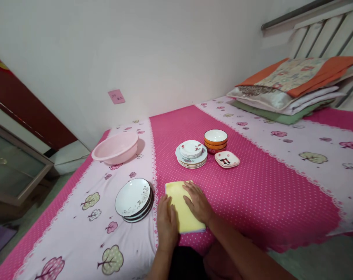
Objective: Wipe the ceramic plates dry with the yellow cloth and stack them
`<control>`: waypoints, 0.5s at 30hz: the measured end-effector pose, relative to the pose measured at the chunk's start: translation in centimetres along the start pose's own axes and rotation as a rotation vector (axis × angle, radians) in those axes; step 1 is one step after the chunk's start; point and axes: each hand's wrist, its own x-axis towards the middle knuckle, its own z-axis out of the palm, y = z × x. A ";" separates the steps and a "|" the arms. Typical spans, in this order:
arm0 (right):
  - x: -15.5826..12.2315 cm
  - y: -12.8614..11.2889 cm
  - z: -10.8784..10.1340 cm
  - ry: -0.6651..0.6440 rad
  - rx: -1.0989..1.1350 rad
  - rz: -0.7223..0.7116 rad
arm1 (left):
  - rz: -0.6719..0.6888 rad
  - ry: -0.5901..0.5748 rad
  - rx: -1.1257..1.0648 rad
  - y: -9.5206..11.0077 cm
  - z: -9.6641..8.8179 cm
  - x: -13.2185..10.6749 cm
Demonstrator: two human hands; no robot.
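Observation:
A yellow folded cloth (184, 210) lies flat on the bed in front of me, with a pale lilac edge showing under it. Along its left side rests my left hand (167, 219), fingers stretched out and touching the edge. My right hand (198, 202) lies on the right part of the cloth, its fingers spread and flat. To the left of the cloth is a stack of white plates (132, 197) with dark rims and a floral print. Beyond the cloth stands a stack of smaller flowered plates (191, 149).
Orange bowls (215, 137) are stacked behind small square dishes (227, 159) with a cartoon print. A pink basin (118, 147) sits at the far left of the bed. Folded bedding (293, 85) is piled by the slatted headboard (331, 35). The wall (165, 58) borders the bed's far side.

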 end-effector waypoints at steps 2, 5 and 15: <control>0.0 0.2 0.1 0.015 0.015 -0.004 | -0.137 0.059 -0.137 -0.2 -2.1 -1.6; 0.1 0.4 0.4 0.030 0.035 -0.006 | -0.449 0.146 -0.351 -1.5 -5.7 -3.2; 0.2 0.2 0.4 0.052 0.069 0.016 | -0.755 0.309 -0.246 -6.9 -14.4 3.4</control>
